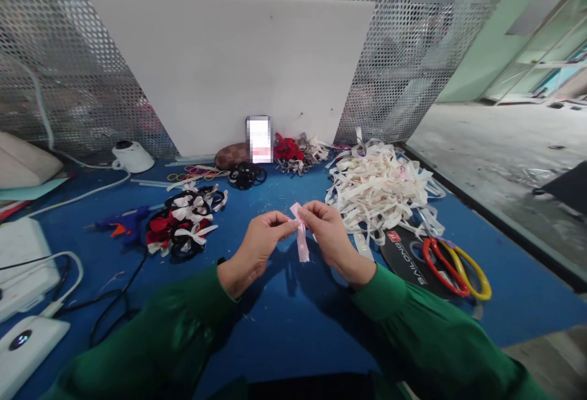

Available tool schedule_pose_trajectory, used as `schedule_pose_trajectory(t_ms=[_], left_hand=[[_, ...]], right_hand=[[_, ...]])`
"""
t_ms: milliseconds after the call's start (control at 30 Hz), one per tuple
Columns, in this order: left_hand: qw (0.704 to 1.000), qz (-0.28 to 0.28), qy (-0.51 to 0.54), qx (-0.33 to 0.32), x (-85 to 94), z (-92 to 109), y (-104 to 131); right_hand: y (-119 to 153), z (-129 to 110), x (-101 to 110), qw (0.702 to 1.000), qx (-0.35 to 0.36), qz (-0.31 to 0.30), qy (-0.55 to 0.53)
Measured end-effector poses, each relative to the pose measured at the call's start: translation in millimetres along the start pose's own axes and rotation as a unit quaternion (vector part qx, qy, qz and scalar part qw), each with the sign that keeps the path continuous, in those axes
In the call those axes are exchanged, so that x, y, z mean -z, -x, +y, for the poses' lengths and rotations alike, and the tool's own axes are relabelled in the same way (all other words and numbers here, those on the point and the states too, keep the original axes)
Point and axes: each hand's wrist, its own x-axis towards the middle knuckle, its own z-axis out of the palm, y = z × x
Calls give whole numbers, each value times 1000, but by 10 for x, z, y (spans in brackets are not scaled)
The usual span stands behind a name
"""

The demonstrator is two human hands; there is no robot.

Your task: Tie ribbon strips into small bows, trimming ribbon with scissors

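Both hands meet over the middle of the blue table, pinching one pink ribbon (302,247). My left hand (263,242) closes thumb and forefinger on the ribbon's left side, near its crossing. From the right, my right hand (331,235) pinches it near the top, the fingers curled. A short end sticks up between the fingertips, and a wider tail hangs down toward the table. The fingertips partly hide where the ribbon is folded or crossed.
Cream ribbon strips (380,186) lie heaped at right, beside scissors (447,268) with red and yellow handles. At left are bow hair ties (183,219) and a blue glue gun (126,224). A phone (260,139) stands behind on the table (275,339).
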Motion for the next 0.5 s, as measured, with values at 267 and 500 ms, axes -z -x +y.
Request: schedule_pose_trajectory(t_ms=[267,500], left_hand=[[999,7,13,33,5,-29,15],[994,44,101,25,19,-58,-28]], right_hand=[[22,32,-9,997,33,-9,70],[-17,-48,44,998,27,-36,32]])
